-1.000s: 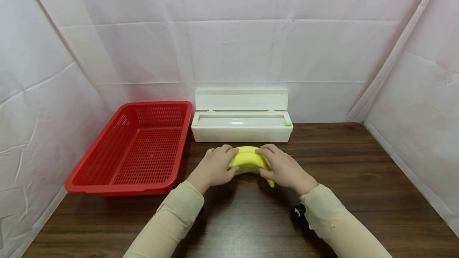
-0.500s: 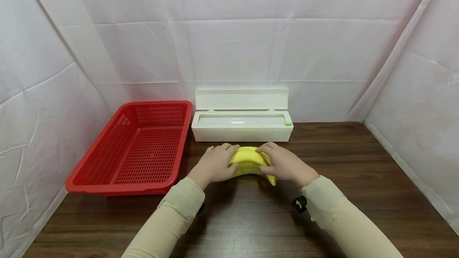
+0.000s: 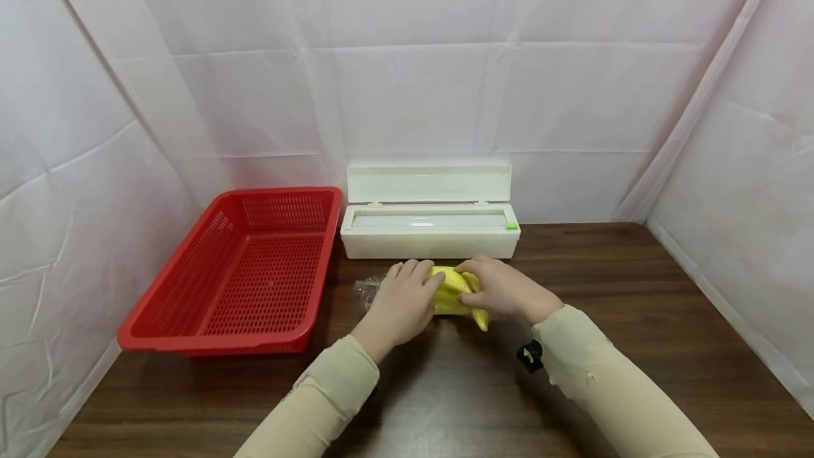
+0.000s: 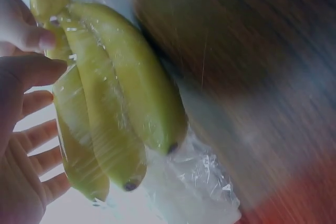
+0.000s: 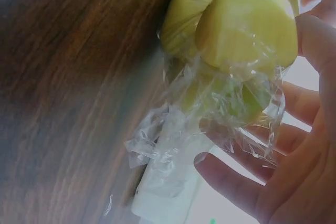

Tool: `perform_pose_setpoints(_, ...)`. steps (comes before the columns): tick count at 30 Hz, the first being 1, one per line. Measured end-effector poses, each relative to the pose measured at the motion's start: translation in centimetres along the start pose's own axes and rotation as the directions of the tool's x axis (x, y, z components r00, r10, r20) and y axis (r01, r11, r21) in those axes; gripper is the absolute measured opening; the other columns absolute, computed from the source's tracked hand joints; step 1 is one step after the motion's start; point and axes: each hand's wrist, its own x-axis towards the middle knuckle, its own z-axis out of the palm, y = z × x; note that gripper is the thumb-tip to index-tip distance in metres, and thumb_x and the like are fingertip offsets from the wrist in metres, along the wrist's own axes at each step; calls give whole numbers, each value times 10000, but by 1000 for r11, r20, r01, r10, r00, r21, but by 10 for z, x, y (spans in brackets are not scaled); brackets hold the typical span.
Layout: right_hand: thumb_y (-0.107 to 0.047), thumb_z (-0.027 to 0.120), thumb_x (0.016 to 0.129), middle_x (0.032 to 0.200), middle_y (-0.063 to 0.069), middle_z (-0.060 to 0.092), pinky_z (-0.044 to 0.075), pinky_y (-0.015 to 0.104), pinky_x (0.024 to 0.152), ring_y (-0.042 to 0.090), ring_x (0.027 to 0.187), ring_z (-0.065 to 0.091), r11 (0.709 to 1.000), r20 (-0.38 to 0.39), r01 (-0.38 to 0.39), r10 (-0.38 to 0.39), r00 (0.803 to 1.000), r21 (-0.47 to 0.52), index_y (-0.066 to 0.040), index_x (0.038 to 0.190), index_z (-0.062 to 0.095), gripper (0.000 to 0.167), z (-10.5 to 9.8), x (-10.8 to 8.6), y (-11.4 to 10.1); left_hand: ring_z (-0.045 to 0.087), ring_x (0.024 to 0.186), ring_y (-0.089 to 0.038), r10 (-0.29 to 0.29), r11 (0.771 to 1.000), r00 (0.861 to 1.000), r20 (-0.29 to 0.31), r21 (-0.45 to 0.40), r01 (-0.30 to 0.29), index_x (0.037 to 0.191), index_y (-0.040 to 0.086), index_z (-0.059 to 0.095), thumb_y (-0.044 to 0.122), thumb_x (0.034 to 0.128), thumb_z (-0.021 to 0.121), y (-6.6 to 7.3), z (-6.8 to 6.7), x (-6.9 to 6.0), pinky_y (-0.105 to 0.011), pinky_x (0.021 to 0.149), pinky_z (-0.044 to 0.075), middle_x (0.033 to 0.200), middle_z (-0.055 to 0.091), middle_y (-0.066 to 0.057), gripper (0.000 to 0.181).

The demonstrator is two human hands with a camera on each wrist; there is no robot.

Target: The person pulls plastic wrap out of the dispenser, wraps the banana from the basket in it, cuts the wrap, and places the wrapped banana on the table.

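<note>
A bunch of yellow bananas [image 3: 453, 294] lies near the table's middle, wrapped in clear cling film [image 3: 366, 290]. Loose film bunches up past both ends, as the two wrist views show. My left hand [image 3: 400, 304] lies over the bunch's left part. Its thumb touches the bananas [image 4: 115, 93], and its other fingers stretch along their far side. At the stem end, my right hand [image 3: 510, 292] holds the bunch between thumb and fingers. In the right wrist view, its outer fingers lie beside crumpled film [image 5: 210, 103]. Much of the left part is hidden under my left hand.
Just behind the bananas stands a white cling film dispenser [image 3: 429, 244], its lid raised and a green cutter [image 3: 511, 225] at the right. A red plastic basket [image 3: 270, 288] sits to the left. White cloth walls [image 3: 407, 104] border the dark wooden table [image 3: 623, 316].
My left hand has slid right and over the bananas, uncovering film at the left. My right hand stays at the stem end. The whole view has shifted slightly downward.
</note>
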Motion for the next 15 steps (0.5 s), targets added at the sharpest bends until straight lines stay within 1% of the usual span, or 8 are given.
perform_pose_setpoints(3,-249,646,867,1008,19,626,491,296,740,102,783,566,998,19,19,-20,1000,55,-76,1206,603,383,-1,3,1,512,1058,-217,-5,1000,1000,11,27,5,1250,190,554,336,823,688,2,2,1,-378,909,434,1202,530,-38,471)
perform_pose_setpoints(5,-232,642,869,950,2,631,498,278,697,87,702,577,995,35,27,-31,999,92,-77,1199,603,367,-3,5,3,508,1062,-215,-13,999,999,37,33,12,1263,191,541,357,823,690,2,1,2,-374,911,429,1202,525,-34,493)
perform_pose_setpoints(7,-238,638,869,949,-3,638,489,272,703,77,692,575,995,41,27,-31,999,96,-79,1207,600,376,-4,7,5,510,1067,-215,-21,999,998,59,30,19,1268,190,531,373,817,696,2,0,3,-374,913,426,1208,525,-33,514)
perform_pose_setpoints(10,-250,628,870,986,18,641,494,280,712,90,728,576,996,43,25,-29,999,84,-72,1220,590,396,-5,10,7,512,1068,-213,-31,999,996,89,18,30,1273,181,514,392,799,713,2,-1,5,-373,914,424,1205,523,-32,556)
perform_pose_setpoints(12,-258,625,871,1026,29,642,490,288,735,102,776,573,997,43,21,-25,999,80,-76,1222,588,398,-5,12,8,514,1069,-215,-36,999,995,97,6,36,1274,171,506,396,778,730,1,0,6,-373,921,426,1209,522,-37,588)
perform_pose_setpoints(15,-263,615,872,1061,45,641,493,294,739,117,801,574,997,54,14,-18,998,81,-84,1227,582,399,-7,14,9,511,1092,-222,-44,999,993,108,-8,45,1295,155,493,403,755,748,1,1,8,-377,947,427,1234,517,-49,646)
